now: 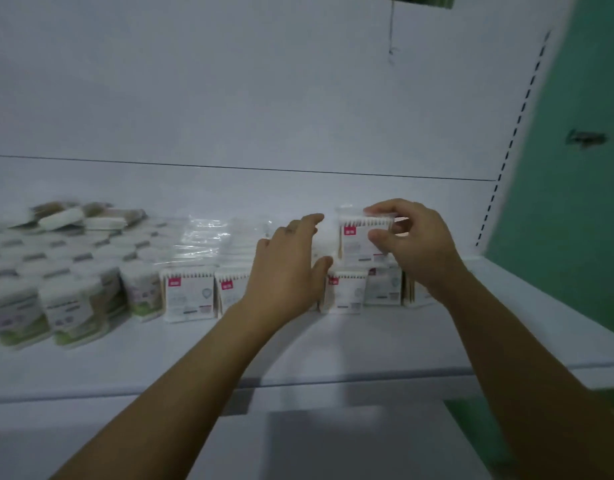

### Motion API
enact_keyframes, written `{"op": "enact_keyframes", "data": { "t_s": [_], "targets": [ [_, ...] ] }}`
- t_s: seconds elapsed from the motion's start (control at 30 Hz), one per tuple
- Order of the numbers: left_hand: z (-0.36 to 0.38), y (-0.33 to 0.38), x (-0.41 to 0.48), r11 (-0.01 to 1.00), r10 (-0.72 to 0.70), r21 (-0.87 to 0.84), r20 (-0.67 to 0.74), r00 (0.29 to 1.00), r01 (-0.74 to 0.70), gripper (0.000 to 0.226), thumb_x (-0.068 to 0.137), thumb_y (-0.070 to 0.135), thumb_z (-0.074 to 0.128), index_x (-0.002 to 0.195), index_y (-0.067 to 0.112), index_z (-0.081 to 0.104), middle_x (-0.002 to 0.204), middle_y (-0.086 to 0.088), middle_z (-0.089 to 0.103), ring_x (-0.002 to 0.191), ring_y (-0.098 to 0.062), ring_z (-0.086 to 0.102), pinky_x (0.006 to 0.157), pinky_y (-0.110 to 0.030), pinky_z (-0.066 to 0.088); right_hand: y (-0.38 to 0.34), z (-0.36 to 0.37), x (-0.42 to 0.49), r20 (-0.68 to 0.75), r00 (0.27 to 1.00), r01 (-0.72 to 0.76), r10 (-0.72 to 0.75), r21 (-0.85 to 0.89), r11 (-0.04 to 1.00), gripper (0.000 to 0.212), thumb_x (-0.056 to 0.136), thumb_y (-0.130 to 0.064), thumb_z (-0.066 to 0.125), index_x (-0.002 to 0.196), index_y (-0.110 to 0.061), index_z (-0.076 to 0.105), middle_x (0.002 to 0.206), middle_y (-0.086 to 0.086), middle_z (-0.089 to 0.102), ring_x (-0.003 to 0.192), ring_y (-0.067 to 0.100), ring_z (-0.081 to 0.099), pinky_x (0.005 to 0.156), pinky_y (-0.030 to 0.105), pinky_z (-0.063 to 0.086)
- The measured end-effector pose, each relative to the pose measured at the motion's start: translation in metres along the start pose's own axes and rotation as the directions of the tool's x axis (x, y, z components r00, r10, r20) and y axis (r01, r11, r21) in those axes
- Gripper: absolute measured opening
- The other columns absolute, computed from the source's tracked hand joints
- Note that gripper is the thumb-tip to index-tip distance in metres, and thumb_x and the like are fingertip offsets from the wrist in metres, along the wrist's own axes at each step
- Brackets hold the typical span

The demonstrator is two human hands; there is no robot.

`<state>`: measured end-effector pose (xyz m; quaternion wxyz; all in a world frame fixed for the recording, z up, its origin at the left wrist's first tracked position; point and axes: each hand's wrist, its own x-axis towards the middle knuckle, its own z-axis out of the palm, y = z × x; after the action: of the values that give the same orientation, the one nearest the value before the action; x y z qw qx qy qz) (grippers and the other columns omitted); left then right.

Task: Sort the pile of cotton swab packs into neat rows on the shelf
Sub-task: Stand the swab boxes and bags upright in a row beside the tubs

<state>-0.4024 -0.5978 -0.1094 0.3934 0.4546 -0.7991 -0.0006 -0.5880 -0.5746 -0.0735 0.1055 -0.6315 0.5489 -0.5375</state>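
My right hand pinches a cotton swab pack with a red label corner, holding it upright above the front row. A row of similar upright packs stands along the white shelf, continuing to another pack below the held one. My left hand hovers with relaxed fingers in front of the middle of that row, hiding part of it. Behind the row lie loose packs in clear plastic.
At the left stand several round tubs with white lids in rows, with more swab packs piled behind them. The shelf's slotted upright and a green wall bound the right side.
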Motion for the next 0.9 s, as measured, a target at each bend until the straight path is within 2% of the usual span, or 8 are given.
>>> {"op": "enact_keyframes", "data": {
  "t_s": [0.1,0.17,0.2,0.3,0.43,0.53,0.67,0.9],
  "targets": [
    [0.022,0.006,-0.016,0.968,0.101,0.232,-0.008,0.995,-0.097,0.053,0.091,0.035,0.061,0.140,0.026,0.044,0.140,0.001,0.050,0.131,-0.023,0.041,0.104,-0.045,0.026,0.027,-0.013,-0.018,-0.121,0.993,-0.001,0.000,-0.004,1.000,0.024,0.086,-0.007,0.068,0.103,-0.024,0.067,0.109,0.002,0.057,0.093,0.016,0.063,0.065,0.024,0.059],
    [0.033,0.012,-0.020,0.925,0.167,0.344,0.009,0.986,-0.160,0.053,0.081,0.031,0.072,0.131,0.023,0.055,0.134,-0.003,0.056,0.127,-0.028,0.047,0.103,-0.053,0.029,0.039,-0.015,-0.031,-0.163,0.986,0.023,-0.032,-0.055,0.998,0.026,0.085,-0.005,0.067,0.101,-0.025,0.066,0.106,-0.003,0.054,0.093,0.017,0.062,0.074,0.034,0.060],
    [0.037,0.014,-0.021,0.908,0.187,0.381,0.006,0.982,-0.175,0.054,0.076,0.029,0.077,0.127,0.021,0.058,0.130,-0.005,0.059,0.125,-0.031,0.050,0.101,-0.056,0.032,0.044,-0.014,-0.035,-0.181,0.982,0.035,-0.052,-0.096,0.995,0.028,0.084,-0.004,0.067,0.099,-0.027,0.064,0.105,-0.005,0.053,0.091,0.015,0.061,0.077,0.033,0.058],
    [0.051,0.020,-0.030,0.900,0.188,0.404,-0.021,0.982,-0.163,0.052,0.073,0.030,0.076,0.122,0.022,0.059,0.132,-0.008,0.057,0.128,-0.033,0.047,0.103,-0.058,0.031,0.058,-0.012,-0.038,-0.247,0.969,-0.038,-0.008,-0.179,0.983,0.029,0.083,-0.003,0.064,0.102,-0.025,0.066,0.108,0.001,0.052,0.083,0.014,0.055,0.071,0.016,0.045],
    [0.064,0.019,-0.042,0.887,0.184,0.433,-0.010,0.983,-0.162,0.051,0.077,0.037,0.064,0.125,0.021,0.057,0.142,-0.009,0.050,0.134,-0.034,0.039,0.107,-0.059,0.026,0.071,-0.003,-0.038,-0.179,0.980,0.030,-0.082,-0.277,0.961,0.032,0.082,-0.003,0.065,0.109,-0.020,0.069,0.105,0.002,0.050,0.078,0.018,0.052,0.072,0.026,0.045],
    [0.064,0.013,-0.042,0.902,0.159,0.403,0.021,0.987,-0.154,0.050,0.077,0.044,0.056,0.124,0.024,0.058,0.144,-0.007,0.047,0.137,-0.033,0.035,0.107,-0.057,0.024,0.080,0.006,-0.044,-0.184,0.980,0.025,-0.074,-0.258,0.966,0.033,0.081,-0.005,0.071,0.111,-0.018,0.067,0.108,0.000,0.048,0.087,0.016,0.053,0.084,0.025,0.046],
    [0.068,0.009,-0.042,0.897,0.140,0.415,0.055,0.989,-0.150,0.052,0.077,0.049,0.054,0.123,0.026,0.059,0.145,-0.007,0.047,0.138,-0.033,0.032,0.107,-0.052,0.015,0.089,0.011,-0.044,-0.211,0.978,-0.066,-0.004,-0.322,0.944,0.027,0.084,-0.012,0.071,0.109,-0.020,0.065,0.114,0.001,0.047,0.105,0.019,0.050,0.078,0.012,0.029],
    [0.072,0.008,-0.041,0.893,0.138,0.425,0.060,0.989,-0.150,0.052,0.077,0.050,0.054,0.122,0.025,0.061,0.145,-0.010,0.046,0.137,-0.037,0.034,0.105,-0.059,0.024,0.090,0.015,-0.047,-0.127,0.989,0.006,-0.075,-0.473,0.881,0.039,0.086,-0.016,0.069,0.124,-0.018,0.064,0.121,0.009,0.048,0.114,0.023,0.045,0.093,0.027,0.039]
  ]
}}
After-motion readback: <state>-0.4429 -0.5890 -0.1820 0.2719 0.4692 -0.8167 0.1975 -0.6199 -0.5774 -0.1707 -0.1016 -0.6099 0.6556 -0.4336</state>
